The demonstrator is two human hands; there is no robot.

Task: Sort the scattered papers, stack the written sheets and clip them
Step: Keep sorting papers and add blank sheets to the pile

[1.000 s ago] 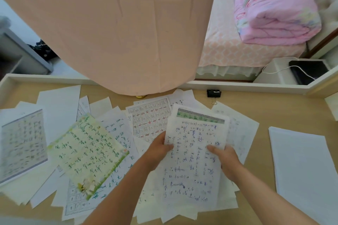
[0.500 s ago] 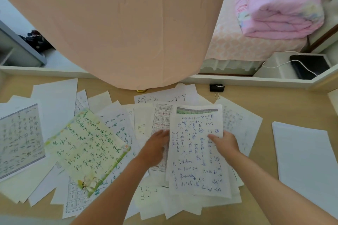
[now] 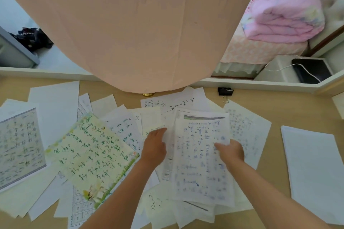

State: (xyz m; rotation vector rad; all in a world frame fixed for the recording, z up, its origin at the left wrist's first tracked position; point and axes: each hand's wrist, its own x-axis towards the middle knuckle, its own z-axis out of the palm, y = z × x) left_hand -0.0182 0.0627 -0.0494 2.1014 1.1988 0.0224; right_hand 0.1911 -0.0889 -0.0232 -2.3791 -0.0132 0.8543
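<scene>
Your right hand (image 3: 229,151) pinched the stack of blue-inked written sheets (image 3: 201,158) on the pale wooden bench (image 3: 275,104), left hand (image 3: 155,147) flat on loose white papers (image 3: 119,126) beside it; gripped by one edge, it could have fanned apart before clipping.
</scene>
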